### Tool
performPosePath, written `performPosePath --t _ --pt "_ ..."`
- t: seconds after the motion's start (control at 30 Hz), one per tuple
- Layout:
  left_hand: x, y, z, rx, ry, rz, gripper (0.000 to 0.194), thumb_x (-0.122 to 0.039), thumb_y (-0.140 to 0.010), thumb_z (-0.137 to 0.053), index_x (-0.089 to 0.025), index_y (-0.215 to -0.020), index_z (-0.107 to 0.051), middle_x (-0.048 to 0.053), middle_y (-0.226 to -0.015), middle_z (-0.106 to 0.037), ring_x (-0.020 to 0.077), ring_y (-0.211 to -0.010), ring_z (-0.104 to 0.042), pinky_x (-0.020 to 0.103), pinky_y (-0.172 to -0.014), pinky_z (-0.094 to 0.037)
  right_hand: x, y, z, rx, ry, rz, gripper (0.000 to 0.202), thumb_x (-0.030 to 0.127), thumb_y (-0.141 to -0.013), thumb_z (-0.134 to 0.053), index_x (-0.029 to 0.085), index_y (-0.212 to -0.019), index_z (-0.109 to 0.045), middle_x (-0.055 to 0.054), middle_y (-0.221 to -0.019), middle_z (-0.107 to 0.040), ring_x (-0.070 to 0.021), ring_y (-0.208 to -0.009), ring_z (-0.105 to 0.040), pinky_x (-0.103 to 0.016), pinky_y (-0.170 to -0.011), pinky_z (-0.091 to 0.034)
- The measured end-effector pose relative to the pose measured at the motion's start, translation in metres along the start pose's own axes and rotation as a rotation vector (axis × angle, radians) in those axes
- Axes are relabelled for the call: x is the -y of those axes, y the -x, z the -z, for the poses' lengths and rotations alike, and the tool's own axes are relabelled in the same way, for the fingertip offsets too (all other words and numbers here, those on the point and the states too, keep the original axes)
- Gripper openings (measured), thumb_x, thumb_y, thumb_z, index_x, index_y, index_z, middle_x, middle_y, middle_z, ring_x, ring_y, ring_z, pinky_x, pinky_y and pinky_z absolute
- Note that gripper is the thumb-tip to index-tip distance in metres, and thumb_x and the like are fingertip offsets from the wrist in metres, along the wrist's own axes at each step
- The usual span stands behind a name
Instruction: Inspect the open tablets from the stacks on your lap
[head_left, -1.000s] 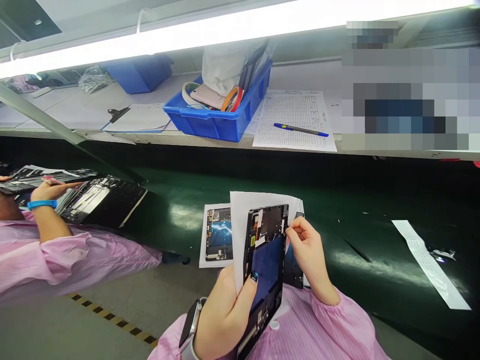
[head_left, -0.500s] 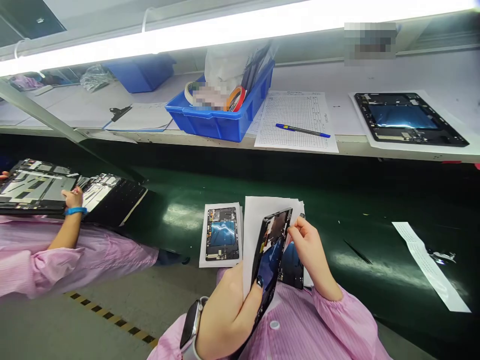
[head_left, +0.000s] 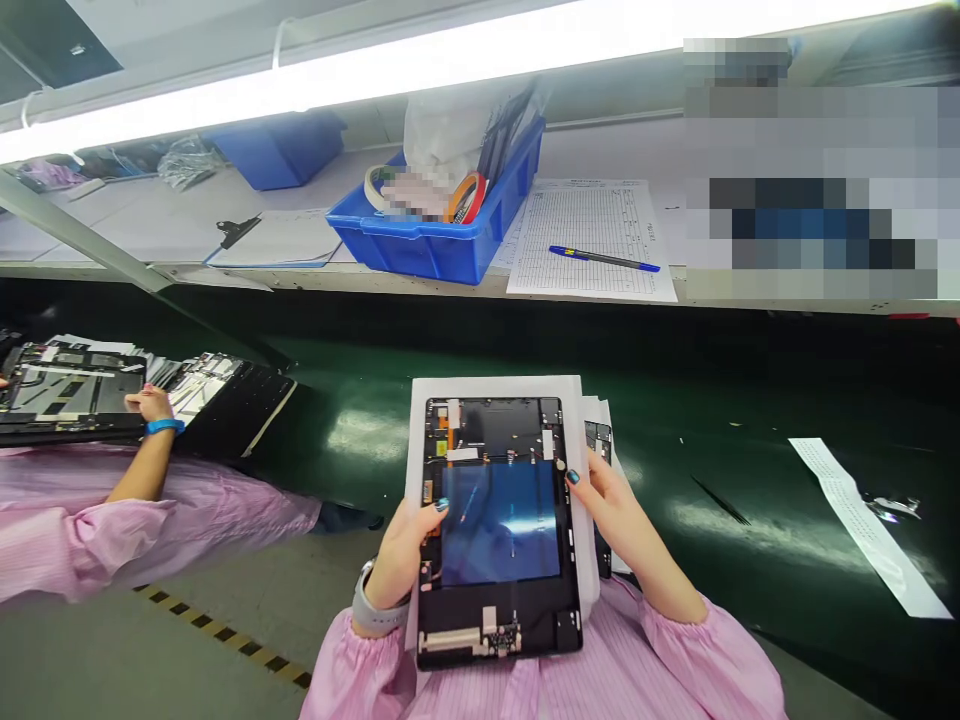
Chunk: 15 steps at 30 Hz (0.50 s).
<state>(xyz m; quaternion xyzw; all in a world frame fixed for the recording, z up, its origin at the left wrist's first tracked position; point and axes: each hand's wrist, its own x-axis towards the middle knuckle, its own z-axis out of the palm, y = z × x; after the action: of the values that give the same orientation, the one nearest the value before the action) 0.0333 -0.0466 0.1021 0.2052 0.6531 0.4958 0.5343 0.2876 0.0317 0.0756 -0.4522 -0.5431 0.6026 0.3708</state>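
Note:
An opened tablet (head_left: 499,520) faces me, its blue battery and circuit parts bare. Behind it lies a white paper sheet (head_left: 495,387). My left hand (head_left: 405,550) grips the left edge with the thumb over the front. On the right edge, my right hand (head_left: 619,510) holds it the same way, thumb near the battery. The fingers behind are hidden. Another opened tablet (head_left: 602,440) on paper shows partly behind the right side of the held one.
A co-worker's hand (head_left: 152,402) holds an opened device (head_left: 71,390) at the left. Black tweezers (head_left: 720,500) and a white sticker strip (head_left: 862,520) lie on the green bench. On the shelf are a blue bin (head_left: 420,250), a printed form (head_left: 592,220) and a pen (head_left: 604,259).
The tablet has turned from edge-on to facing me and now covers the smaller-looking tablet at its left. My right hand has moved from the upper corner to the side edge.

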Motion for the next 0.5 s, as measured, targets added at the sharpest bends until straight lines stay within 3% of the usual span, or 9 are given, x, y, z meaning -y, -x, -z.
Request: performPosePath --t 0.1,0.23,0.37,0.5 --pt "0.001 -0.011 0.012 -0.023 0.085 -0.013 0.032 -0.041 -0.057 -0.084 -0.017 -0.075 -0.072 0.001 -0.065 -0.068 0.0217 -0.066 -0.067 0.03 -0.059 -0.056 -0.001 0.016 0.004 0.19 -0.04 -0.06 0.04 0.057 -0.092 -0.064 0.024 -0.113 -0.071 -0.005 -0.1 -0.071 -0.0248 -0.09 -0.066 -0.036 -0.082 -0.056" --pt "0.002 -0.015 0.014 -0.058 0.152 -0.029 0.03 -0.038 -0.059 -0.083 -0.021 -0.081 -0.073 0.0 -0.068 -0.07 0.0235 -0.07 -0.07 0.031 -0.058 -0.057 -0.005 0.038 0.008 0.316 -0.051 -0.144 0.045 0.055 -0.089 -0.07 0.026 -0.124 -0.072 -0.008 -0.108 -0.071 -0.028 -0.097 -0.067 -0.041 -0.085 -0.058" --pt "0.005 -0.021 0.007 -0.006 0.28 -0.034 0.041 -0.038 -0.061 -0.083 -0.018 -0.097 -0.074 0.003 -0.082 -0.076 0.026 -0.085 -0.072 0.033 -0.071 -0.06 -0.005 0.045 0.007 0.364 0.002 -0.211 0.043 0.053 -0.094 -0.065 0.029 -0.13 -0.069 -0.007 -0.115 -0.069 -0.0305 -0.111 -0.062 -0.046 -0.097 -0.053" --pt "0.015 -0.041 0.01 0.087 0.36 0.04 0.048 -0.034 -0.067 -0.082 -0.018 -0.111 -0.07 0.004 -0.096 -0.077 0.0241 -0.089 -0.073 0.031 -0.075 -0.058 -0.014 0.035 -0.001 0.335 0.059 -0.225 0.042 0.057 -0.099 -0.053 0.026 -0.121 -0.071 -0.006 -0.103 -0.071 -0.0291 -0.106 -0.065 -0.044 -0.094 -0.054"
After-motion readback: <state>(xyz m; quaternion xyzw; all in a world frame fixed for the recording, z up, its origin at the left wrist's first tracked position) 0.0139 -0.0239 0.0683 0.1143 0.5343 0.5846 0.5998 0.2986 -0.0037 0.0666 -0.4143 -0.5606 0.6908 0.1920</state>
